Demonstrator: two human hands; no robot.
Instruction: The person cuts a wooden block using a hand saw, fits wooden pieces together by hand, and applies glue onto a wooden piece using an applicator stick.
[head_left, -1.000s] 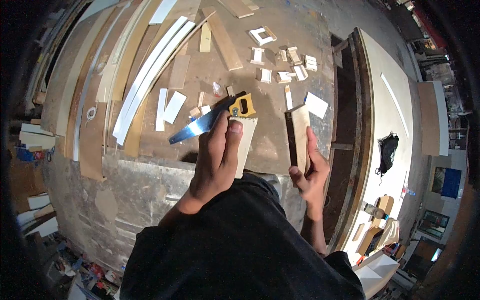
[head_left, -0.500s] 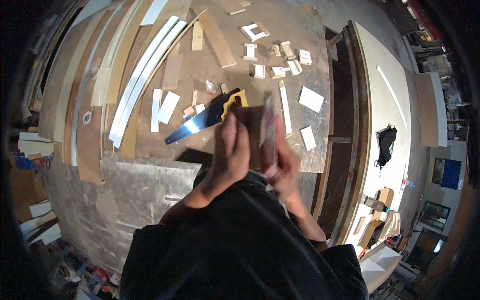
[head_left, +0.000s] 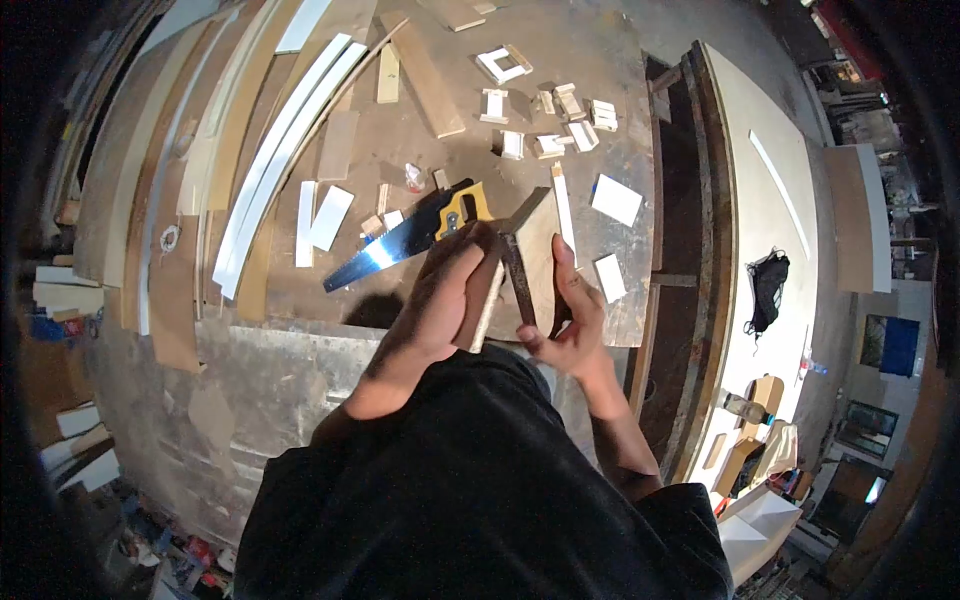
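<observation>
My left hand [head_left: 437, 305] is closed on a wooden board [head_left: 487, 297], its palm along the outer side. My right hand [head_left: 577, 322] grips a second wooden board [head_left: 540, 243] between thumb and fingers, with its pale face and dark edge showing. The two boards are held up close together at an angle in front of my body; whether they are joined I cannot tell. Just beyond my left hand, a handsaw [head_left: 392, 250] with a yellow and black handle lies on the worktable [head_left: 400, 150].
Long wood strips [head_left: 285, 165] lie along the table's left side. Several small wooden assemblies [head_left: 567, 102] sit at the far right, with white pieces [head_left: 617, 200] nearer. A second bench [head_left: 745, 200] to the right carries a black cloth item [head_left: 768, 290] and a bottle [head_left: 745, 407].
The boards and both hands were blurred by motion before and are sharper now. The right board has turned, showing its pale face, and my right hand's fingers are spread wider along it.
</observation>
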